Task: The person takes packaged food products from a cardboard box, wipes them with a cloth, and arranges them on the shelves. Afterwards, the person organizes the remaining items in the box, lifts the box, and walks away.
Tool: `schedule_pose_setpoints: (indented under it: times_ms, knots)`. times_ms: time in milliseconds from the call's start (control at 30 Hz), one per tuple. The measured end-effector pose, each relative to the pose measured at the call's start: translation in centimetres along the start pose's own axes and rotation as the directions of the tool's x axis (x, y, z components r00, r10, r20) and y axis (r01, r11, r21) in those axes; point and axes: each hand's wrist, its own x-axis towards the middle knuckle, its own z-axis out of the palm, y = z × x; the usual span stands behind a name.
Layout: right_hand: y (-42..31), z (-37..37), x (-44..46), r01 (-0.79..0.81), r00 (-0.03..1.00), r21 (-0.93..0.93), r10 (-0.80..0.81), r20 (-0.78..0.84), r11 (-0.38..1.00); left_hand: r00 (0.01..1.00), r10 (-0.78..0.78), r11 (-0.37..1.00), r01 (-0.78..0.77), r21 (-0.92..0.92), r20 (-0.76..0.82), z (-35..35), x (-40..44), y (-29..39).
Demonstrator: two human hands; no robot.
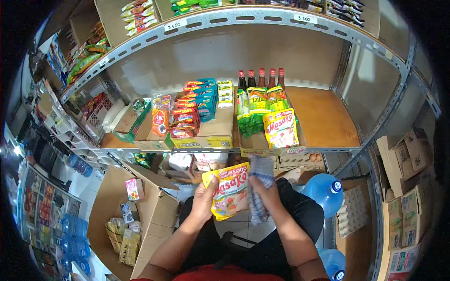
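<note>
My left hand (203, 199) is closed on the left edge of a yellow and red Masako packet (230, 191), its thumb over the front. A blue and white checked cloth (260, 187) is gripped in my right hand (266, 191), close against the packet's right edge. Beyond them, another Masako packet (281, 129) leans at the front of a cardboard box on the shelf. Green and yellow packets (258, 100) stand behind it, with red-capped bottles (262, 78) at the back.
Left on the shelf are boxes of red and teal sachets (190, 107). A large open cardboard box (157, 220) stands at lower left. Blue water jugs (323, 193) and egg trays (352, 213) are at right. The metal shelf edge (243, 19) crosses above.
</note>
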Motion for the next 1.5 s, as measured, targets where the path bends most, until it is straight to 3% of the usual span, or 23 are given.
schedule_pose_setpoints:
  times_ms: [33, 67, 133, 167, 200, 267, 300, 367, 467, 533, 600, 733, 800, 867, 1000, 1067, 1167, 1233, 1300, 1333, 1400, 1467, 1500]
  knots:
    - [0.4, -0.5, 0.3, -0.103, 0.989, 0.125, 0.115, -0.097, 0.987, 0.999, 0.002, 1.0, -0.003, 0.027, 0.036, -0.4, 0.0, 0.3]
    - [-0.3, -0.9, 0.4, -0.101, 0.989, 0.126, 0.114, -0.099, 0.987, 0.998, 0.003, 0.999, -0.007, 0.054, 0.07, -0.7, -0.1, 0.5]
    - [-2.3, -1.7, 0.8, -0.311, 0.95, 0.508, 0.274, 0.149, 0.803, 0.998, -0.01, 0.993, 0.003, 0.122, 0.058, 0.1, -0.5, 1.4]
    - [-1.0, -2.2, 0.5, -0.409, 0.912, 0.519, 0.313, 0.267, 0.751, 0.997, 0.01, 0.989, -0.021, 0.147, 0.073, 0.0, -0.4, 1.0]
    - [1.0, -2.2, -0.1, -0.405, 0.914, 0.52, 0.309, 0.265, 0.752, 0.996, 0.03, 0.984, -0.045, 0.172, 0.088, -0.2, -0.3, 0.6]
    - [4.3, -1.7, -1.1, -0.305, 0.892, 0.178, 0.214, 0.399, 0.936, 0.984, 0.135, 0.928, -0.165, 0.334, 0.113, 0.4, -0.3, 0.1]
    - [2.4, -1.2, -1.2, -0.298, 0.894, 0.178, 0.209, 0.397, 0.938, 0.993, 0.104, 0.947, -0.117, 0.298, 0.06, 0.9, 0.0, 0.2]
    - [-1.5, -0.9, -1.6, -0.438, 0.664, 0.027, 0.303, 0.684, 0.899, 0.999, 0.044, 0.984, -0.04, 0.174, -0.017, 1.9, 0.7, 0.9]
    - [-2.6, -0.4, -1.0, -0.31, 0.669, 0.029, 0.196, 0.716, 0.95, 0.998, 0.066, 0.996, -0.066, 0.055, -0.005, 2.1, 2.5, 1.2]
    - [-1.7, -0.6, -0.6, -0.38, 0.685, 0.088, 0.216, 0.695, 0.921, 0.992, 0.13, 0.99, -0.13, 0.047, 0.002, 3.1, 3.5, 2.0]
    - [-1.4, -1.4, 0.1, -0.335, 0.813, 0.024, 0.276, 0.513, 0.942, 0.979, 0.199, 0.98, -0.198, 0.032, -0.035, 4.7, 4.7, 3.3]
    - [0.8, -1.6, 0.9, -0.121, 0.933, -0.09, 0.144, 0.33, 0.989, 0.914, 0.402, 0.908, -0.405, 0.108, 0.047, 7.5, 9.1, 5.6]
    - [0.7, -0.8, 0.7, -0.167, 0.922, -0.133, 0.203, 0.329, 0.977, 0.884, 0.463, 0.879, -0.467, 0.1, 0.061, 9.5, 11.3, 5.8]
    - [2.8, -0.8, 1.1, -0.091, 0.919, -0.098, 0.121, 0.375, 0.991, 0.853, 0.512, 0.857, -0.515, 0.009, 0.104, 10.2, 14.7, 4.2]
    - [3.2, -1.3, 1.4, 0.005, 0.904, -0.295, 0.122, 0.41, 0.955, 0.893, 0.441, 0.896, -0.443, 0.01, 0.086, 11.2, 17.7, 0.0]
    - [3.0, -1.6, 1.5, -0.001, 0.9, -0.307, 0.134, 0.414, 0.952, 0.919, 0.389, 0.887, -0.391, 0.246, 0.057, 10.2, 19.0, -2.1]
    - [1.5, -1.1, 0.8, 0.063, 0.928, -0.348, 0.073, 0.365, 0.935, 0.96, 0.259, 0.941, -0.277, 0.196, 0.11, 9.0, 20.3, -3.8]
    - [1.1, -0.9, 0.6, 0.128, 0.949, -0.377, -0.004, 0.314, 0.917, 0.938, 0.287, 0.884, -0.337, 0.325, 0.192, 8.3, 21.1, -4.1]
    - [0.8, -0.9, 0.7, 0.08, 0.912, -0.475, 0.128, 0.389, 0.876, 0.918, 0.283, 0.781, -0.389, 0.49, 0.277, 7.6, 21.4, -3.7]
    - [0.4, -1.0, 0.6, 0.081, 0.909, -0.473, 0.13, 0.396, 0.877, 0.919, 0.286, 0.779, -0.388, 0.492, 0.271, 7.2, 21.6, -3.4]
    - [-1.3, -0.9, 0.2, 0.064, 0.909, -0.513, 0.162, 0.383, 0.856, 0.938, 0.115, 0.782, -0.288, 0.554, 0.326, 7.2, 21.7, -2.4]
    - [-0.2, -0.9, 0.3, 0.1, 0.913, -0.535, 0.136, 0.384, 0.839, 0.945, 0.077, 0.84, -0.234, 0.489, 0.319, 7.0, 22.2, -3.0]
    - [0.3, -1.0, 0.4, 0.136, 0.918, -0.559, 0.108, 0.382, 0.818, 0.902, 0.192, 0.731, -0.394, 0.557, 0.386, 6.6, 22.8, -3.7]
